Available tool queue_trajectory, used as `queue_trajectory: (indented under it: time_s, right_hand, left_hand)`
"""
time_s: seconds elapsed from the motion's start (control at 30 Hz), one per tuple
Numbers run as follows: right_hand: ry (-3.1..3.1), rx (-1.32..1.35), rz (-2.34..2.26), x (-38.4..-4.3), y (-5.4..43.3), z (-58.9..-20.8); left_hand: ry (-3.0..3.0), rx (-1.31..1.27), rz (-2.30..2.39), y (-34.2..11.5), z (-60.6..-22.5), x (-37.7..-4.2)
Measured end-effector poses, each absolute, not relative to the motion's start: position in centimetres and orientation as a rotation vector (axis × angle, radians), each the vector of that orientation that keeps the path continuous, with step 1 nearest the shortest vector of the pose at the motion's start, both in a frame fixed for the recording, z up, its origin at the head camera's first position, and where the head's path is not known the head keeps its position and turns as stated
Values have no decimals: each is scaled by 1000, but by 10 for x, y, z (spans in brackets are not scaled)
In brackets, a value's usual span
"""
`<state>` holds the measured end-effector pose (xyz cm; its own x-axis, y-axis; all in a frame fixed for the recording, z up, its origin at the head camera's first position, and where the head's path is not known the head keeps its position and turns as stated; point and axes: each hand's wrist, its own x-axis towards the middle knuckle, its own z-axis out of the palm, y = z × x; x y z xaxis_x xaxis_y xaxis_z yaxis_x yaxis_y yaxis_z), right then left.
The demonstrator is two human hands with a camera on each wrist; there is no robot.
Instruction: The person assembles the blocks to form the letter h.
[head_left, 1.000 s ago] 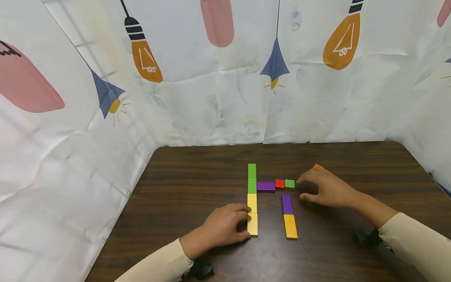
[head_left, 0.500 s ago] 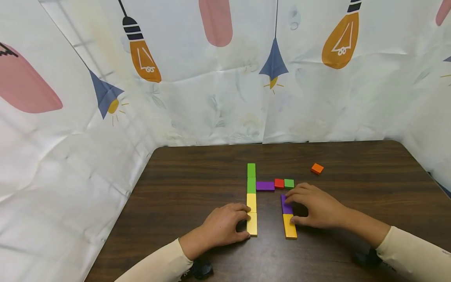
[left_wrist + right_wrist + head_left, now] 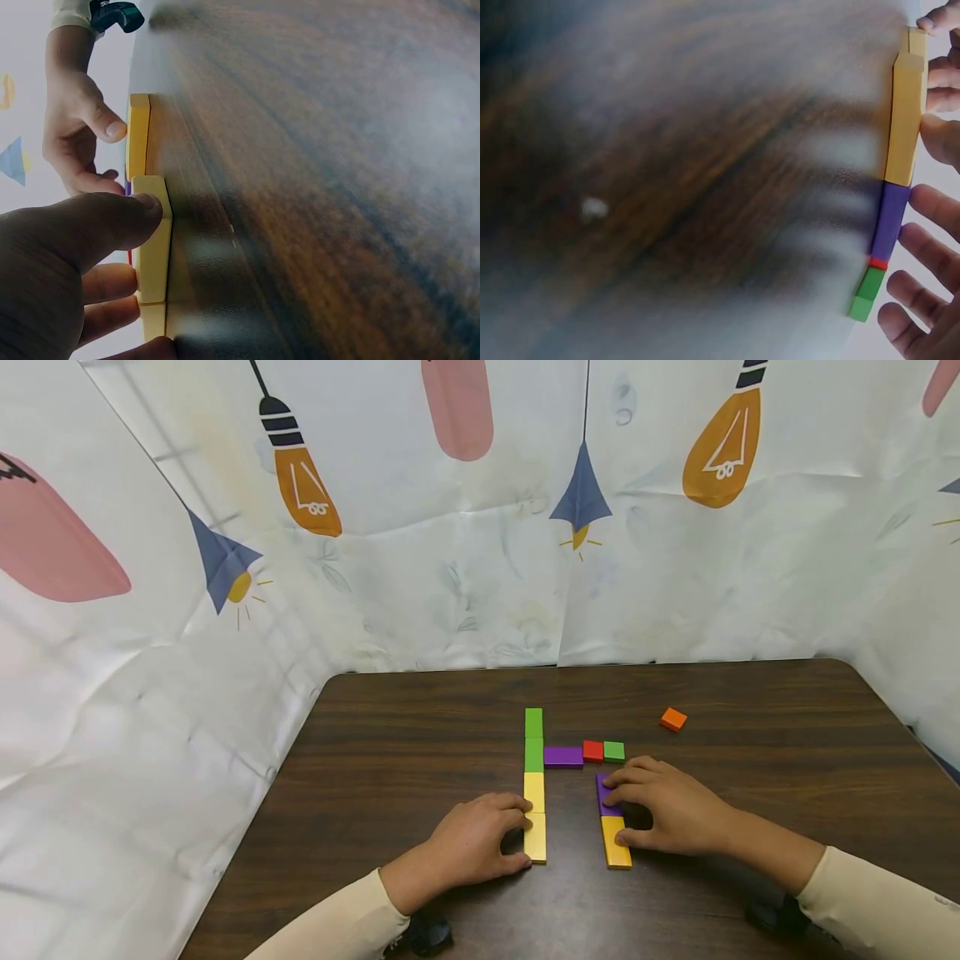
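My left hand (image 3: 477, 839) rests its fingertips along the left edge of two pale yellow blocks (image 3: 535, 839). In the left wrist view its thumb (image 3: 142, 217) lies at the near end of the nearer one. To the right, my right hand (image 3: 671, 806) touches the top of a purple block (image 3: 602, 783) with its fingers, while its thumb lies on a deeper yellow block (image 3: 617, 852). These two blocks stand end to end in a slightly slanted line. In the right wrist view the fingers are spread over the purple block (image 3: 891, 221), and the yellow block (image 3: 905, 124) lies beside the thumb.
Two green blocks (image 3: 533, 739) continue the left column away from me. From it a row runs right: a purple block (image 3: 563, 757), a red block (image 3: 593, 752) and a small green block (image 3: 614, 752). An orange block (image 3: 673, 719) lies apart on the dark wooden table (image 3: 405, 735).
My right hand has moved from beside the orange block, down and left, onto the right-hand purple and yellow blocks. The orange block now shows fully. My left hand has stayed in place.
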<state>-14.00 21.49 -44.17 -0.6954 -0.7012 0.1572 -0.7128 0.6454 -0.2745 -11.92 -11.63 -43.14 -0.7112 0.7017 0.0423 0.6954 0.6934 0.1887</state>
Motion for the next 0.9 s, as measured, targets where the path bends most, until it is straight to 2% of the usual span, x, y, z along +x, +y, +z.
queue_trajectory:
  time_s: [0.9]
  right_hand:
    - [-2784, 1193, 492, -133, 226, -437]
  left_hand:
    - [2867, 1200, 307, -117, -432, -119]
